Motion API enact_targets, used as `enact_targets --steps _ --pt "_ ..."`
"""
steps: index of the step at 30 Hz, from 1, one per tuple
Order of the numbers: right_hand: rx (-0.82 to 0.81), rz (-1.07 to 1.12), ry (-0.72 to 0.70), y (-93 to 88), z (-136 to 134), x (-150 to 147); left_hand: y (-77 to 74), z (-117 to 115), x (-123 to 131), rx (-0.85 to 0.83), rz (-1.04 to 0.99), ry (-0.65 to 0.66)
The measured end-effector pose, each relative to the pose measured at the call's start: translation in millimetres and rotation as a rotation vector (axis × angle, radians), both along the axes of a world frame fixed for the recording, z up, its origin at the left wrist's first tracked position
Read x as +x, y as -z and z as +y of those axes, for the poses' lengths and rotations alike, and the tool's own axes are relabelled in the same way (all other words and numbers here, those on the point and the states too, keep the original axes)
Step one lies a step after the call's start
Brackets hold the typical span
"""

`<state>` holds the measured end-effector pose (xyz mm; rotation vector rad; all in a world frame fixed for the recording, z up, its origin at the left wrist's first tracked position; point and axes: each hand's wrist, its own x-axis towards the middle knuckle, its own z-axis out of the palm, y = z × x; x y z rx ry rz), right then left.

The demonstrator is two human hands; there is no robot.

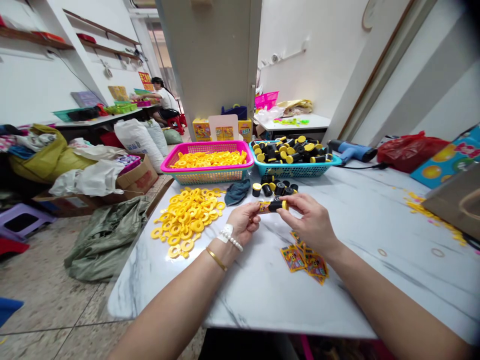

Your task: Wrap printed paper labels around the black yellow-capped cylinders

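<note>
Over the middle of the marble-patterned table, my right hand pinches a small black cylinder with a yellow end cap. My left hand has its fingers closed on a colourful printed label that lies against the cylinder's left end. Whether the label goes around the cylinder I cannot tell. Just beyond my hands stand several more black cylinders. To the left is a heap of yellow rings with small tabs. Several printed labels lie loosely below my right hand.
Behind sit a pink basket of yellow pieces and a blue basket of capped cylinders. A dark cloth lies between heap and cylinders. At right are a blue gun-shaped tool and a red bag. A person sits far off.
</note>
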<state>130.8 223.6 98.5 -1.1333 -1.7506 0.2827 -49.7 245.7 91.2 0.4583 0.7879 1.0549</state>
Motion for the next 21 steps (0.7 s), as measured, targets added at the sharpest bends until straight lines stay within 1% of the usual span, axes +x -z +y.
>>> enact_targets --steps 1,2,5,7,9,11,14,16,18,21 --pt "0.007 -0.007 -0.005 1.2 0 0 -0.2 0 0 0.012 0.011 -0.008" --pt "-0.029 0.025 -0.032 2.8 -1 -1 -0.3 0 0 0.021 0.02 -0.013" --pt "-0.281 0.234 -0.17 8.0 1 -1 0.0 1 -1 0.025 0.032 -0.009" --pt "-0.398 0.335 -0.219 10.6 2 -1 0.8 0 -1 0.029 0.046 0.005" --pt "-0.395 0.334 -0.196 12.2 2 0 1.9 0 -1 0.04 0.053 0.019" --pt "-0.339 0.262 -0.152 12.8 2 1 2.6 0 -1 0.04 0.043 0.028" --pt "-0.256 0.165 -0.124 12.6 0 2 2.5 0 0 -0.006 0.01 0.037" --pt "-0.213 0.15 -0.115 12.0 -2 0 1.7 0 0 -0.044 -0.012 0.035" --pt "-0.228 0.195 -0.139 11.5 -3 -2 0.8 1 0 -0.063 -0.03 0.024" --pt "-0.353 0.388 -0.223 10.7 -2 -5 -0.1 1 1 -0.077 -0.051 0.028"
